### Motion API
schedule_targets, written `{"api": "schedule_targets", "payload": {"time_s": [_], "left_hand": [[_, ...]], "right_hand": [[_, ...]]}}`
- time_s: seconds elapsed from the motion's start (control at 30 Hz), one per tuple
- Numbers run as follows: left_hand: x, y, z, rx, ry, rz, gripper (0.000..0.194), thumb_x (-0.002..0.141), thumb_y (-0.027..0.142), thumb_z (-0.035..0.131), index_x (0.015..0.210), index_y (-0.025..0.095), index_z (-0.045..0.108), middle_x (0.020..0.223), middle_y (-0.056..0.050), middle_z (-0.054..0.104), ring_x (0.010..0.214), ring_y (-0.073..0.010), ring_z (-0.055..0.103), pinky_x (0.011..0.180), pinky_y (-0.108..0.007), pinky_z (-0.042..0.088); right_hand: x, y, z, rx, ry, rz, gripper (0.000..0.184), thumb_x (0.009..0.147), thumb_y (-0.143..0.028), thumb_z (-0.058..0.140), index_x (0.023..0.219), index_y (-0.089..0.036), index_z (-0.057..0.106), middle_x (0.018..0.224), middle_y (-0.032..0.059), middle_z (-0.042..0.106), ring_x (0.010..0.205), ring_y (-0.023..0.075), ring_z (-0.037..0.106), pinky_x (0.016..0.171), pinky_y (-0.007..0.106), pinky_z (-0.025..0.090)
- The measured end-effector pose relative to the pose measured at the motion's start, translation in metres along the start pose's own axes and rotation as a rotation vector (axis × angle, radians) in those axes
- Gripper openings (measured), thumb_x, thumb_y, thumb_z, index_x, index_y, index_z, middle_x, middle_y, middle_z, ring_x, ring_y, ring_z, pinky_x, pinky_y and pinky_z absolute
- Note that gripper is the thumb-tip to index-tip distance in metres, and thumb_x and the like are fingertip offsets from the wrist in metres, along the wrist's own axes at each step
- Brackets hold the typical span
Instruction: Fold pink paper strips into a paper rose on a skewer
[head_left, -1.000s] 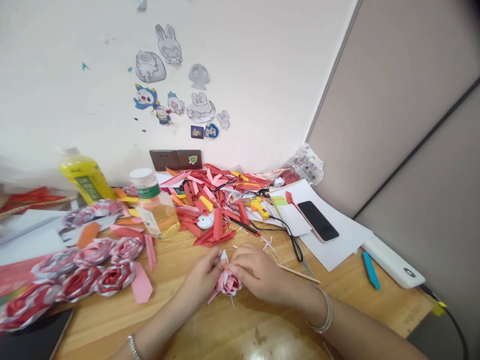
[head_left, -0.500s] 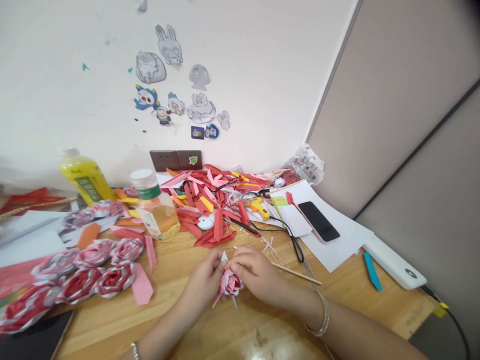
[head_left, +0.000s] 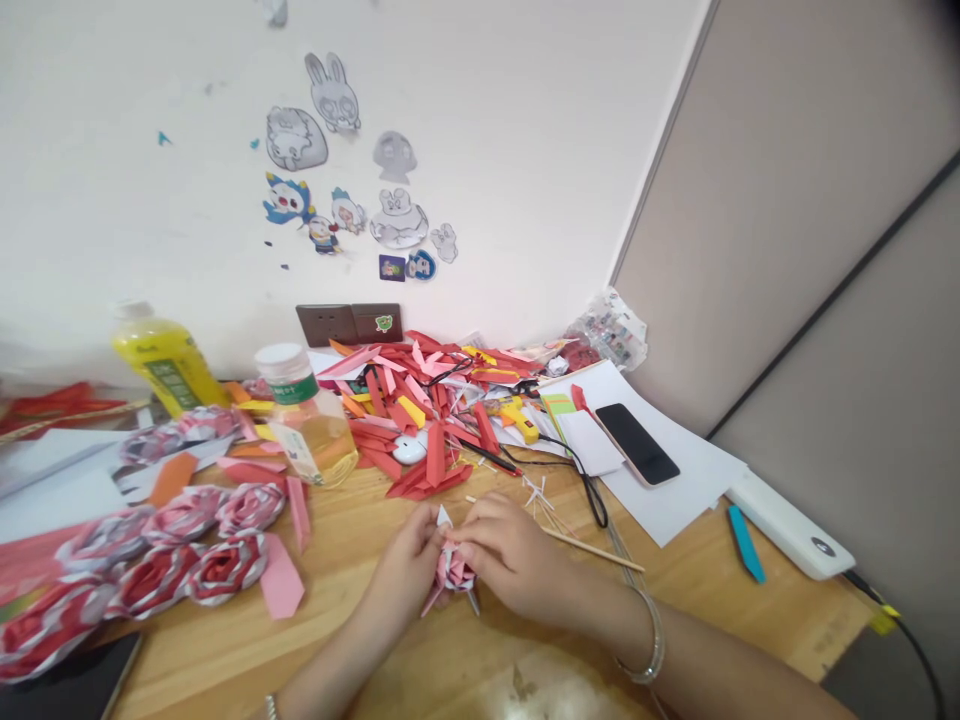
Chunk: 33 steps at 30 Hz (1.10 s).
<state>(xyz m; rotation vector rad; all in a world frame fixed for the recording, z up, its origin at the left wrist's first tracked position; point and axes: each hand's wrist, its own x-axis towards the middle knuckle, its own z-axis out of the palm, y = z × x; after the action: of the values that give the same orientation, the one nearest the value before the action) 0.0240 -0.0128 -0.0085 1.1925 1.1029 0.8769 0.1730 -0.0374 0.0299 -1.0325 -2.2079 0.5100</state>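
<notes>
A pink and white folded paper rose is held between my two hands just above the wooden table, its pointed paper ends sticking out below and above. My left hand grips its left side with the fingers closed. From the right, my right hand pinches the top of the rose with bent fingers and thumb, covering part of it. A thin wooden stick lies on the table behind and to the right of my right hand.
Finished paper roses lie in rows at left beside a dark tablet. Behind are a drink bottle, a jar of liquid, heaped folded paper strips and a yellow glue gun. A phone rests on white sheets at right.
The rose has tilted in my hands, so its front now faces more downward and less of its centre shows. My fingers have shifted slightly around it, and the view has moved a little.
</notes>
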Motion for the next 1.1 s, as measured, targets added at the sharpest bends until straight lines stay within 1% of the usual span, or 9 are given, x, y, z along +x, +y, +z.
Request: {"api": "schedule_targets", "payload": {"time_s": [0.1, 0.17, 0.33, 0.43, 0.6, 0.7, 0.8, 0.9, 1.1], "left_hand": [[0.002, 0.000, -0.002, -0.049, -0.033, -0.024, 0.028, 0.068, 0.045, 0.056, 0.071, 0.021, 0.041, 0.044, 0.010, 0.050, 0.028, -0.0076, 0.042, 0.028, -0.016, 0.029], [0.001, 0.001, -0.003, -0.080, -0.023, -0.039, 0.029, 0.068, 0.045, 0.057, 0.071, 0.021, 0.042, 0.043, 0.009, 0.052, 0.027, -0.0075, 0.042, 0.028, -0.016, 0.028], [-0.003, 0.006, 0.000, -0.176, 0.023, -0.035, 0.027, 0.067, 0.039, 0.062, 0.070, 0.020, 0.044, 0.043, 0.009, 0.052, 0.029, -0.0063, 0.043, 0.029, -0.015, 0.031], [-0.004, 0.010, 0.000, -0.264, 0.005, -0.026, 0.029, 0.063, 0.037, 0.066, 0.069, 0.019, 0.044, 0.042, 0.009, 0.051, 0.030, -0.0061, 0.043, 0.030, -0.015, 0.032], [-0.003, 0.016, -0.003, -0.340, -0.053, -0.057, 0.033, 0.056, 0.032, 0.073, 0.071, 0.018, 0.047, 0.047, 0.008, 0.056, 0.033, -0.0058, 0.046, 0.032, -0.015, 0.036], [-0.004, 0.018, -0.003, -0.378, -0.065, -0.041, 0.033, 0.055, 0.030, 0.074, 0.071, 0.018, 0.048, 0.048, 0.008, 0.056, 0.032, -0.0047, 0.045, 0.033, -0.014, 0.035], [-0.006, 0.018, -0.002, -0.391, -0.069, -0.013, 0.031, 0.058, 0.030, 0.074, 0.069, 0.018, 0.047, 0.048, 0.008, 0.055, 0.033, -0.0042, 0.045, 0.033, -0.014, 0.034], [-0.008, 0.018, -0.001, -0.392, -0.073, -0.019, 0.030, 0.060, 0.032, 0.073, 0.069, 0.018, 0.048, 0.046, 0.008, 0.054, 0.032, -0.0042, 0.043, 0.032, -0.014, 0.033], [-0.006, 0.020, -0.005, -0.401, -0.093, -0.040, 0.029, 0.056, 0.029, 0.074, 0.071, 0.017, 0.052, 0.048, 0.006, 0.057, 0.032, -0.0051, 0.044, 0.032, -0.016, 0.036]], "right_hand": [[0.001, 0.001, -0.003, 0.060, 0.003, 0.021, 0.023, 0.091, -0.028, 0.044, 0.104, -0.018, 0.061, 0.090, 0.0048, 0.060, 0.087, 0.0162, 0.051, 0.078, 0.029, 0.038], [0.001, 0.003, -0.005, 0.103, 0.026, 0.021, 0.025, 0.090, -0.028, 0.046, 0.110, -0.020, 0.058, 0.095, 0.0047, 0.061, 0.090, 0.0163, 0.052, 0.081, 0.029, 0.038], [0.001, 0.004, -0.003, 0.078, 0.012, -0.072, 0.028, 0.091, -0.022, 0.040, 0.112, -0.021, 0.059, 0.098, 0.0061, 0.063, 0.092, 0.0179, 0.053, 0.084, 0.032, 0.038], [0.003, 0.006, -0.006, 0.087, 0.000, -0.102, 0.030, 0.092, -0.022, 0.037, 0.114, -0.020, 0.056, 0.102, 0.0066, 0.063, 0.095, 0.0179, 0.053, 0.086, 0.033, 0.038], [0.006, 0.009, -0.019, 0.111, 0.001, -0.105, 0.028, 0.089, -0.028, 0.048, 0.116, -0.021, 0.055, 0.110, 0.0058, 0.060, 0.105, 0.0174, 0.050, 0.093, 0.033, 0.035], [0.007, 0.010, -0.021, 0.123, -0.027, -0.150, 0.033, 0.084, -0.034, 0.057, 0.115, -0.021, 0.056, 0.111, 0.0051, 0.060, 0.105, 0.0170, 0.050, 0.093, 0.032, 0.035], [0.007, 0.012, -0.016, 0.116, 0.004, -0.186, 0.036, 0.081, -0.037, 0.061, 0.113, -0.020, 0.057, 0.109, 0.0058, 0.062, 0.102, 0.0175, 0.052, 0.092, 0.032, 0.035], [0.008, 0.013, -0.010, 0.090, 0.050, -0.199, 0.034, 0.083, -0.039, 0.057, 0.112, -0.020, 0.058, 0.105, 0.0067, 0.064, 0.100, 0.0185, 0.053, 0.089, 0.034, 0.037], [0.005, 0.018, -0.015, 0.051, 0.088, -0.223, 0.034, 0.086, -0.036, 0.053, 0.116, -0.022, 0.055, 0.118, 0.0078, 0.058, 0.108, 0.0190, 0.049, 0.095, 0.037, 0.033]]}}
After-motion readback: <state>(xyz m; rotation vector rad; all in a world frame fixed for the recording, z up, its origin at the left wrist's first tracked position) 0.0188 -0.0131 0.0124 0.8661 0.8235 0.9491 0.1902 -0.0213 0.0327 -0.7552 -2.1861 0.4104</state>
